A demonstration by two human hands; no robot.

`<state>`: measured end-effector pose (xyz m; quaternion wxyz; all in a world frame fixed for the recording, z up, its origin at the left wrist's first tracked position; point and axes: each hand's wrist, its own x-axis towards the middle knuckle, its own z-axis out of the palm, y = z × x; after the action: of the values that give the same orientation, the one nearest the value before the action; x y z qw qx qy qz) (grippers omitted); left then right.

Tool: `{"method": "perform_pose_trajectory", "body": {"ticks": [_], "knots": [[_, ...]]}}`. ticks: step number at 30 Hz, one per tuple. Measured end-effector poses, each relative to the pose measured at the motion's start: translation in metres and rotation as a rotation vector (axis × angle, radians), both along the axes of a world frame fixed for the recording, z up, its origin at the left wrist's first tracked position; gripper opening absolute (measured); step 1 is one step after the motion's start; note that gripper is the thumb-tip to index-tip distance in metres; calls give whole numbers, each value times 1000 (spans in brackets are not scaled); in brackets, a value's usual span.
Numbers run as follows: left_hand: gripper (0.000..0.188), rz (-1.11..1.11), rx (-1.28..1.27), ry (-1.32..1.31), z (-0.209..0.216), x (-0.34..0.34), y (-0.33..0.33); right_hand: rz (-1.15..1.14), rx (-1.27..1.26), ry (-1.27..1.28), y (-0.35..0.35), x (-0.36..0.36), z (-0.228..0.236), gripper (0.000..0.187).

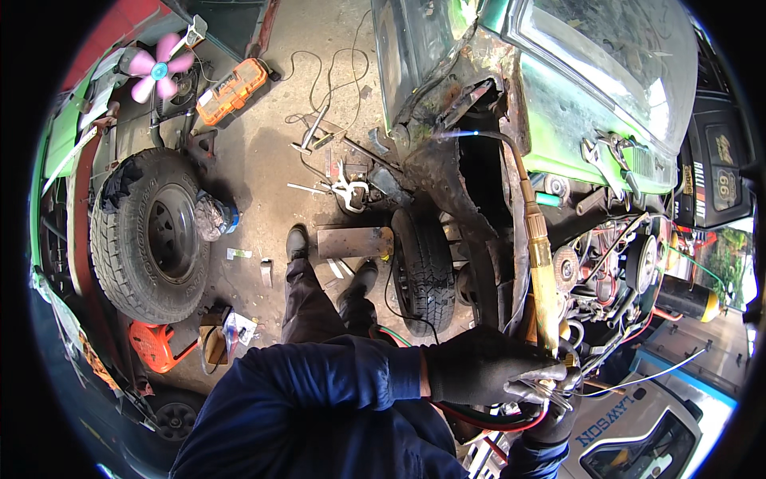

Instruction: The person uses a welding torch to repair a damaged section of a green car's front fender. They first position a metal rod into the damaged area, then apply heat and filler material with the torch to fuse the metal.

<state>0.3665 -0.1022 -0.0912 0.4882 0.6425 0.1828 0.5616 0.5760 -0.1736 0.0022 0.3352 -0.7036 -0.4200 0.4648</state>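
A lit gas torch (541,291) with a long brass-coloured handle points away from me, its bent neck ending in a small blue flame (467,134). The flame meets the rusty, cut-open body panel (447,164) of a green vehicle. My left hand (487,367), in a dark glove, reaches across and closes at the torch's base beside the valve knob. Below it, my gloved right hand (558,419) is closed round the torch's lower end, its fingers partly hidden. Thin metal wire (638,374) sticks out from between the hands; which hand grips it is unclear. A red hose (511,425) curves underneath.
An exposed engine (606,259) is at right, with pliers (618,152) on the green fender. A tyre (423,271) stands ahead of me; a larger wheel (152,239) is at left. A hammer (311,136), cables, an orange toolbox (231,92) and a pink fan (159,68) lie beyond.
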Motion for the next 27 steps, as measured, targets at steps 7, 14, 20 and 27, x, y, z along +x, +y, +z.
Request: {"method": "perform_pose_trajectory", "body": {"ticks": [7,14,20,27], "knots": [[53,0,0,-2,1,0,2,278,24,-467,2,20,-10,68],[54,-47,-60,-41,-1,-1,5,-59,-96,-60,14,-8,6,79],[82,-283,-242,92,5,-20,12,102,69,-270,28,-37,13,88],[66,32,-492,-157,-23,-69,42,68,127,-138,42,-49,-1,85]]}}
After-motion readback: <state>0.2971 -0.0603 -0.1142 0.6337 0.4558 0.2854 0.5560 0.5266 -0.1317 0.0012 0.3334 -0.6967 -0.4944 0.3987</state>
